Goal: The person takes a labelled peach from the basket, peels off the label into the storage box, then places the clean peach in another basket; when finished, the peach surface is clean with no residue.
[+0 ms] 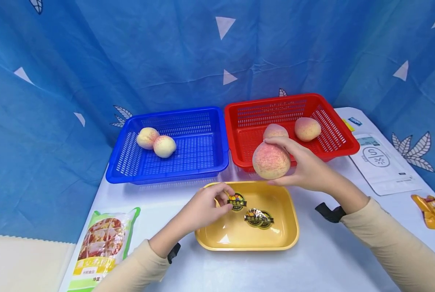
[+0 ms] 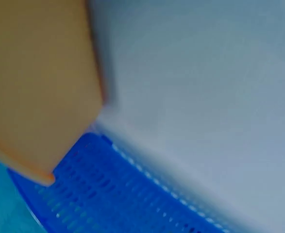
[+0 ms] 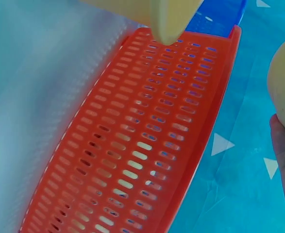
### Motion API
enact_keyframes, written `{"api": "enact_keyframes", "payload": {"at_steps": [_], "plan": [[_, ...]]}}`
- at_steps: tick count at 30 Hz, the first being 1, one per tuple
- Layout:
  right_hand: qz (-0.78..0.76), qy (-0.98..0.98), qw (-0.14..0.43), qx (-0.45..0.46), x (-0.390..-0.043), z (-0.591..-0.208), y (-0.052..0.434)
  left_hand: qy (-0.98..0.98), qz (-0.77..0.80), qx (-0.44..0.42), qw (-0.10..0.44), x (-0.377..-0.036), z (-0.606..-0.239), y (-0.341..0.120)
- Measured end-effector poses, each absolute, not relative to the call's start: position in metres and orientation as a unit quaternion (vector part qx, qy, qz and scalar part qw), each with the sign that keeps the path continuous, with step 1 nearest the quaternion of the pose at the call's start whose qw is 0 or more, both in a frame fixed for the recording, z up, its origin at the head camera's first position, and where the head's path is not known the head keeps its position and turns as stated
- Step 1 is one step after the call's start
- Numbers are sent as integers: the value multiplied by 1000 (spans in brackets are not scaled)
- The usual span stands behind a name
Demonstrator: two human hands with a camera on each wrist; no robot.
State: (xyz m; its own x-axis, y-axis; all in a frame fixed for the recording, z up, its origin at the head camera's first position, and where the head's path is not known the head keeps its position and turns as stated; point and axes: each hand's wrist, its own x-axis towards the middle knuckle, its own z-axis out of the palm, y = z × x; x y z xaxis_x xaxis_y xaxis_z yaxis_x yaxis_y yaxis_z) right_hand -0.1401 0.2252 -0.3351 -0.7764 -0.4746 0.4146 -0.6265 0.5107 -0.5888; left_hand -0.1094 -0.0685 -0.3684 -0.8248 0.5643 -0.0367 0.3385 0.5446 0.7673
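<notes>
My right hand [image 1: 306, 166] grips a large pink and yellow peach [image 1: 271, 161], thumb below and fingers above, in front of the red basket [image 1: 244, 152]. The right wrist view shows part of that peach [image 3: 283, 82] at its edge, with fingertips against it. My left hand [image 1: 204, 206] hovers over the yellow tray [image 1: 235, 241], fingers loosely curled, thumb and forefinger apart. Right by those fingertips is a round black and gold sticker [image 1: 236, 201]. More such stickers [image 1: 259, 219] overlap in the tray's middle. Inside the red basket sit a peach [image 1: 275, 130], partly hidden, and another peach [image 1: 307, 129].
A blue basket [image 1: 195, 174] at the back left holds two pale peaches [image 1: 164, 146]. A green-edged food bag [image 1: 102, 247] lies at front left. On the right are a white pouch [image 1: 383, 162] and an orange packet [image 1: 432, 211]. A blue curtain [image 1: 166, 52] hangs behind.
</notes>
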Motion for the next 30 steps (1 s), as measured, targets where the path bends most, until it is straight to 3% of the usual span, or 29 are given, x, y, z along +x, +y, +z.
{"api": "enact_keyframes", "payload": {"at_steps": [18,30], "plan": [[404,-867,88,280,-135,-346,232,896,274,303,174,-102,-404,-45],[400,-870,85,274,-133,-350,232,913,152,367,88,-97,-406,-33]]}}
